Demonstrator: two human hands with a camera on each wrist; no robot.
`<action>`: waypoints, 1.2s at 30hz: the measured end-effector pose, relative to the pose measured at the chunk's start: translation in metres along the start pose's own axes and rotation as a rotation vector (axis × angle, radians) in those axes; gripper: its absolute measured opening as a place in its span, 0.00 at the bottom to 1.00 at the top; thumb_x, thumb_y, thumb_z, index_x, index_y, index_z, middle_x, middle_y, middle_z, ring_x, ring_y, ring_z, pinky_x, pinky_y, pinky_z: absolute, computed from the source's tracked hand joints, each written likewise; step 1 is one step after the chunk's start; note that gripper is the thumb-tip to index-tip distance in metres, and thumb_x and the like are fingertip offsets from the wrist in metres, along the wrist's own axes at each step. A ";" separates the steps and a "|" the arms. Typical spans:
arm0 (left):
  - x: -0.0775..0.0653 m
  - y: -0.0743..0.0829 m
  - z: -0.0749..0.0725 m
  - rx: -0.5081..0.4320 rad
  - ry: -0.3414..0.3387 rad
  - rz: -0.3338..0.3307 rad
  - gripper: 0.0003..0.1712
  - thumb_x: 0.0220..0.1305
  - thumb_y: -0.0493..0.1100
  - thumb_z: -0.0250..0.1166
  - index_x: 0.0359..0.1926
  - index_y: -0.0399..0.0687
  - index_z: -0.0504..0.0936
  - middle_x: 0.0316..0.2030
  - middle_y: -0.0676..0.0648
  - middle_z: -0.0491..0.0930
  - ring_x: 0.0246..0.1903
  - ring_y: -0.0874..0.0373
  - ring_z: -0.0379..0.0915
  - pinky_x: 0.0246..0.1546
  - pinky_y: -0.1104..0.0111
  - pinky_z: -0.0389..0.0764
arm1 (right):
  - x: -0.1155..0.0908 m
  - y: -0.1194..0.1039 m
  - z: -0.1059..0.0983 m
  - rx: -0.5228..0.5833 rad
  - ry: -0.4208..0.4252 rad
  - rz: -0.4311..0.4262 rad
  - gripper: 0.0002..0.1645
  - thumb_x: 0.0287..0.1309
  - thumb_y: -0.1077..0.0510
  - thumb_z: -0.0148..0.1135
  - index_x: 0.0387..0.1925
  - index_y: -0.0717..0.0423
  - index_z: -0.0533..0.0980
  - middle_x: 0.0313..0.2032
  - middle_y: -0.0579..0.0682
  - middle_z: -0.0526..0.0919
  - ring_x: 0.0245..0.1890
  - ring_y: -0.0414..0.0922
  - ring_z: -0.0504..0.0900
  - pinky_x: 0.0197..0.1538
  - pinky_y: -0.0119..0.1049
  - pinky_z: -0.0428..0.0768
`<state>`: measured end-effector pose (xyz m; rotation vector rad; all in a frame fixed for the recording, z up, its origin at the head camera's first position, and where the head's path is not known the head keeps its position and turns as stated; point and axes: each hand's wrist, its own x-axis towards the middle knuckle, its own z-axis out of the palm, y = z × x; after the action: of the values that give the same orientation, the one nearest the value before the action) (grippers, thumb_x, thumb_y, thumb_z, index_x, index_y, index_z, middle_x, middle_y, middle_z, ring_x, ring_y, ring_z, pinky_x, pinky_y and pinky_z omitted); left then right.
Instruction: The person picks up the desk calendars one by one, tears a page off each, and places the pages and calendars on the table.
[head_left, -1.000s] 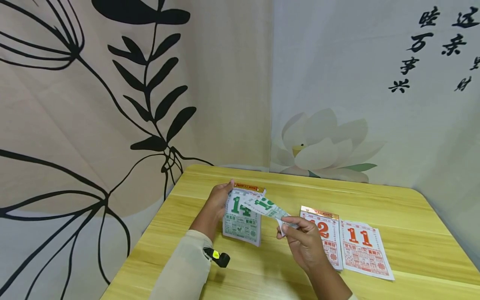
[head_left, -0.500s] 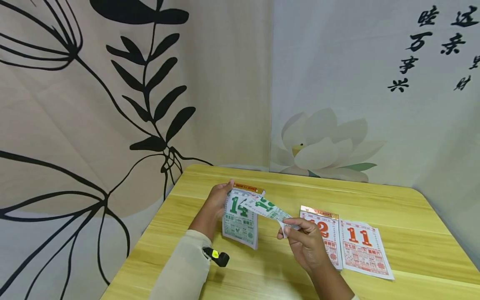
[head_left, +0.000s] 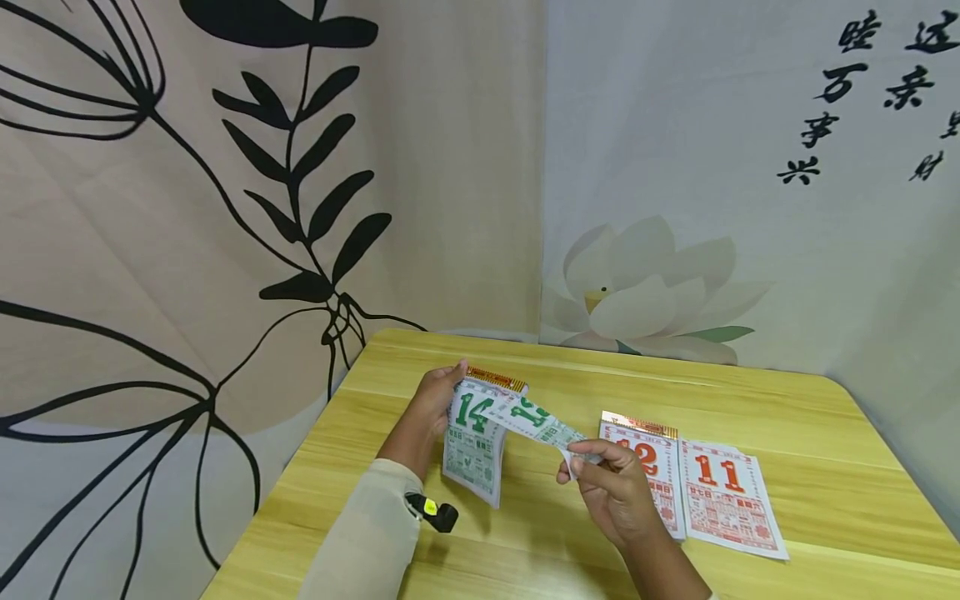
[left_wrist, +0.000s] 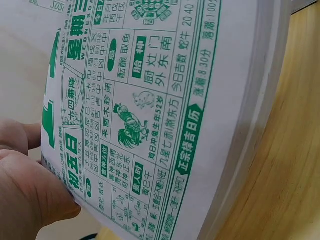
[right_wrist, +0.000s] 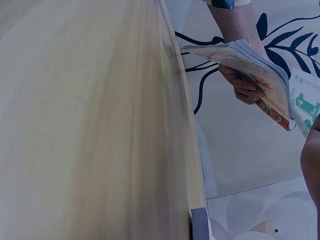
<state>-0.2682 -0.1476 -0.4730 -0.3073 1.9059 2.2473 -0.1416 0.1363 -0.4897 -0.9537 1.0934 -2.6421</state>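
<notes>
On the left in the head view, my left hand (head_left: pixel 437 402) grips a tear-off calendar (head_left: pixel 471 462) by its left edge, off the table. A green 14 shows on its front. My right hand (head_left: pixel 617 492) pinches the lower end of a loose-looking calendar sheet (head_left: pixel 536 419) with a green number, partly readable as 13. That sheet slants up to the calendar's top; whether it is still attached there, I cannot tell. Close up in the left wrist view, the thumb (left_wrist: pixel 37 192) presses on the calendar page (left_wrist: pixel 145 115). The right wrist view shows the calendar's back (right_wrist: pixel 265 82) with fingers curled against it.
Just right of my right hand, a second calendar (head_left: pixel 660 492) with a red 12 lies on the wooden table (head_left: pixel 840 467). Beside it lies a sheet (head_left: pixel 731 500) with a red 11. A printed cloth (head_left: pixel 465 167) hangs behind the table.
The calendar's lower part has swung left and turned, so its right edge stands farther from my right hand. More of the slanted sheet shows, and my right hand has shifted slightly right and down.
</notes>
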 end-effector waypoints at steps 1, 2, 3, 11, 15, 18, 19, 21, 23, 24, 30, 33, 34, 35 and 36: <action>0.000 0.000 0.000 0.000 -0.001 0.002 0.22 0.86 0.57 0.57 0.45 0.42 0.80 0.33 0.46 0.88 0.30 0.57 0.90 0.33 0.67 0.90 | 0.000 0.000 0.000 0.002 0.000 0.003 0.34 0.72 0.84 0.41 0.54 0.58 0.89 0.49 0.46 0.93 0.44 0.40 0.92 0.51 0.32 0.90; 0.001 -0.001 -0.001 0.001 -0.005 0.001 0.22 0.86 0.57 0.57 0.46 0.41 0.80 0.33 0.46 0.88 0.30 0.57 0.90 0.34 0.67 0.90 | -0.001 -0.001 0.000 0.003 -0.001 0.008 0.34 0.72 0.84 0.41 0.53 0.58 0.89 0.49 0.46 0.93 0.44 0.40 0.92 0.51 0.32 0.90; 0.002 -0.001 -0.002 -0.001 -0.008 -0.002 0.23 0.86 0.57 0.57 0.48 0.41 0.80 0.34 0.46 0.88 0.30 0.57 0.90 0.34 0.67 0.90 | -0.001 -0.002 0.000 0.005 -0.005 0.013 0.34 0.72 0.83 0.42 0.53 0.58 0.89 0.49 0.46 0.93 0.44 0.40 0.92 0.52 0.32 0.90; 0.007 0.002 -0.028 -0.124 0.108 0.005 0.31 0.87 0.56 0.55 0.75 0.38 0.71 0.46 0.45 0.86 0.40 0.59 0.90 0.43 0.69 0.90 | -0.004 -0.031 -0.007 0.033 -0.080 -0.129 0.29 0.74 0.83 0.43 0.57 0.64 0.86 0.51 0.53 0.93 0.49 0.45 0.93 0.54 0.35 0.90; 0.008 0.005 -0.030 -0.105 0.074 0.004 0.31 0.86 0.58 0.55 0.72 0.38 0.71 0.47 0.44 0.86 0.42 0.57 0.90 0.46 0.67 0.91 | -0.004 -0.035 -0.008 -0.044 -0.031 -0.071 0.32 0.73 0.83 0.43 0.56 0.60 0.88 0.51 0.50 0.93 0.47 0.43 0.93 0.52 0.35 0.90; 0.007 0.005 -0.032 -0.079 0.084 -0.013 0.29 0.86 0.58 0.55 0.68 0.38 0.74 0.44 0.44 0.87 0.40 0.57 0.90 0.44 0.66 0.91 | -0.007 -0.031 -0.009 -0.089 -0.003 -0.028 0.35 0.72 0.84 0.42 0.55 0.57 0.89 0.52 0.48 0.92 0.45 0.42 0.93 0.51 0.34 0.90; 0.006 0.005 -0.033 -0.072 0.093 -0.015 0.29 0.86 0.58 0.56 0.68 0.38 0.74 0.43 0.44 0.87 0.40 0.57 0.90 0.44 0.66 0.90 | -0.007 -0.030 -0.009 -0.098 0.005 -0.029 0.35 0.73 0.84 0.42 0.55 0.56 0.89 0.53 0.48 0.92 0.45 0.41 0.93 0.51 0.34 0.90; 0.006 0.005 -0.035 -0.050 0.109 -0.013 0.29 0.86 0.58 0.56 0.68 0.38 0.74 0.44 0.44 0.87 0.40 0.57 0.90 0.43 0.66 0.90 | -0.008 -0.030 -0.011 -0.099 0.019 -0.041 0.33 0.73 0.84 0.43 0.55 0.58 0.89 0.54 0.48 0.91 0.45 0.42 0.93 0.52 0.34 0.90; 0.006 0.006 -0.038 -0.035 0.119 -0.008 0.30 0.86 0.59 0.56 0.68 0.38 0.74 0.45 0.44 0.87 0.40 0.57 0.89 0.43 0.67 0.89 | -0.009 -0.031 -0.013 -0.101 0.033 -0.060 0.32 0.74 0.83 0.44 0.55 0.59 0.88 0.54 0.48 0.91 0.45 0.42 0.93 0.52 0.34 0.90; 0.006 0.006 -0.039 -0.024 0.121 -0.007 0.31 0.86 0.59 0.56 0.69 0.38 0.74 0.45 0.43 0.86 0.40 0.57 0.89 0.43 0.66 0.89 | -0.009 -0.032 -0.014 -0.104 0.041 -0.066 0.31 0.74 0.83 0.44 0.56 0.59 0.88 0.55 0.48 0.90 0.45 0.42 0.93 0.52 0.34 0.90; 0.005 0.008 -0.046 0.054 0.131 -0.027 0.36 0.86 0.61 0.56 0.77 0.38 0.69 0.51 0.40 0.86 0.42 0.56 0.89 0.44 0.65 0.90 | -0.009 -0.034 -0.016 -0.166 0.107 -0.065 0.30 0.74 0.82 0.49 0.56 0.56 0.89 0.50 0.46 0.93 0.44 0.42 0.94 0.54 0.34 0.90; 0.004 0.009 -0.048 0.065 0.135 -0.028 0.36 0.86 0.60 0.56 0.77 0.38 0.69 0.53 0.39 0.85 0.42 0.55 0.89 0.44 0.65 0.90 | -0.009 -0.033 -0.016 -0.192 0.148 -0.076 0.29 0.73 0.83 0.50 0.57 0.59 0.88 0.50 0.50 0.93 0.43 0.44 0.95 0.55 0.35 0.90; 0.004 0.010 -0.048 0.068 0.136 -0.026 0.36 0.86 0.60 0.56 0.77 0.37 0.69 0.52 0.39 0.85 0.42 0.55 0.89 0.44 0.65 0.90 | -0.009 -0.033 -0.016 -0.199 0.163 -0.082 0.28 0.72 0.83 0.50 0.58 0.60 0.87 0.52 0.52 0.93 0.43 0.45 0.95 0.56 0.35 0.91; 0.005 0.010 -0.048 0.071 0.132 -0.022 0.35 0.86 0.59 0.55 0.77 0.37 0.69 0.51 0.39 0.85 0.41 0.55 0.89 0.43 0.65 0.90 | -0.010 -0.032 -0.016 -0.203 0.174 -0.094 0.28 0.72 0.83 0.51 0.58 0.62 0.87 0.54 0.54 0.92 0.43 0.46 0.95 0.56 0.35 0.91; 0.005 0.010 -0.048 0.075 0.126 -0.018 0.35 0.87 0.59 0.55 0.77 0.36 0.69 0.51 0.40 0.85 0.41 0.55 0.88 0.43 0.65 0.90 | -0.010 -0.031 -0.016 -0.206 0.186 -0.105 0.27 0.72 0.83 0.51 0.59 0.65 0.86 0.56 0.55 0.91 0.42 0.47 0.95 0.56 0.36 0.91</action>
<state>-0.2734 -0.1962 -0.4723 -0.4634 2.0346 2.1862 -0.1397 0.1718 -0.4825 -0.8324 1.4177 -2.7907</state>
